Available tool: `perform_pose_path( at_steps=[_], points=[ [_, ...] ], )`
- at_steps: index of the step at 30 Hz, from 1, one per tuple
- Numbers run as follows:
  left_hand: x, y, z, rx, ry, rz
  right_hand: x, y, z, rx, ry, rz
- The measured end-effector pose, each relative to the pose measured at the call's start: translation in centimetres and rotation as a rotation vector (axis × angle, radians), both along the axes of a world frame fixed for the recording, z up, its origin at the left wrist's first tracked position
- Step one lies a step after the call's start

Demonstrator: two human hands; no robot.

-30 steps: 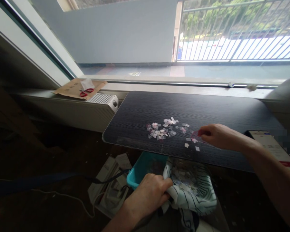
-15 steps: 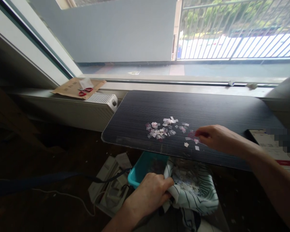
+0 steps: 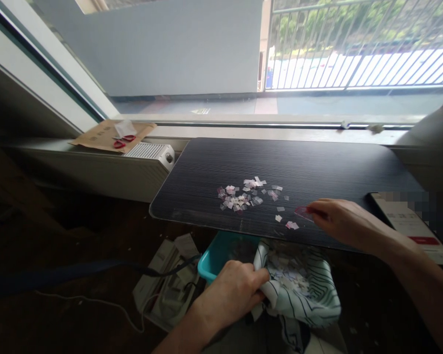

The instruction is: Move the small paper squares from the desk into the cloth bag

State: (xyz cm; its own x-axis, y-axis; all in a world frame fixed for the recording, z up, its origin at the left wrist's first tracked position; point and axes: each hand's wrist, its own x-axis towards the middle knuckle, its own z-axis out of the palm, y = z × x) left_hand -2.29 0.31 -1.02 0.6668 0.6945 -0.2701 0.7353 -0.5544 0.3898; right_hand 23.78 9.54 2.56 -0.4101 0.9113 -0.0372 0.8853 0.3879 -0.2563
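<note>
My right hand (image 3: 335,219) hovers low over the dark tabletop, fingers pinched on a thin, clear, pink-tinted plastic piece (image 3: 302,213). Small white and pinkish squares (image 3: 238,200) lie in a loose heap left of it, and a few pink-white squares (image 3: 291,225) sit by the near table edge. Below that edge, my left hand (image 3: 239,282) is closed on the rim of a white cloth with dark wavy lines (image 3: 299,307). The cloth lines a container full of similar small pieces (image 3: 290,270). A teal basket (image 3: 208,265) stands beside it, partly behind my left hand.
A phone-like device (image 3: 409,226) lies at the table's right end. Red-handled scissors (image 3: 124,141) rest on a brown envelope (image 3: 99,136) on the sill, above a white radiator (image 3: 151,151). A box with a cable and white items (image 3: 173,290) stands on the floor.
My right hand has shifted slightly right with the plastic piece, which shows more clearly now. Some squares near it lie closer to the near edge. My left hand keeps its grip on the cloth.
</note>
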Motion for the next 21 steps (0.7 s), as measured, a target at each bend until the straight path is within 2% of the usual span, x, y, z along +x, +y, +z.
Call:
perform_pose_path(
  at_steps=[3, 5, 11, 17, 21],
  points=[
    [0.1, 0.1, 0.3, 0.007, 0.004, 0.013, 0.1, -1.1, -0.3, -0.102, 0.006, 0.104],
    [0.1, 0.1, 0.4, 0.011, 0.003, 0.020, -0.3, -1.4, -0.3, -0.122, 0.034, 0.153],
    [-0.5, -0.1, 0.3, 0.000, 0.006, 0.049, -2.2, -0.3, -0.8, 0.008, 0.017, 0.135],
    [-0.9, -0.6, 0.6, -0.044, -0.016, 0.134, -1.6, -2.9, -1.3, -0.057, 0.004, 0.283],
    [-1.1, -0.7, 0.7, -0.049, -0.037, 0.151, -0.5, -3.3, -1.9, 0.014, 0.015, 0.206]
  ],
)
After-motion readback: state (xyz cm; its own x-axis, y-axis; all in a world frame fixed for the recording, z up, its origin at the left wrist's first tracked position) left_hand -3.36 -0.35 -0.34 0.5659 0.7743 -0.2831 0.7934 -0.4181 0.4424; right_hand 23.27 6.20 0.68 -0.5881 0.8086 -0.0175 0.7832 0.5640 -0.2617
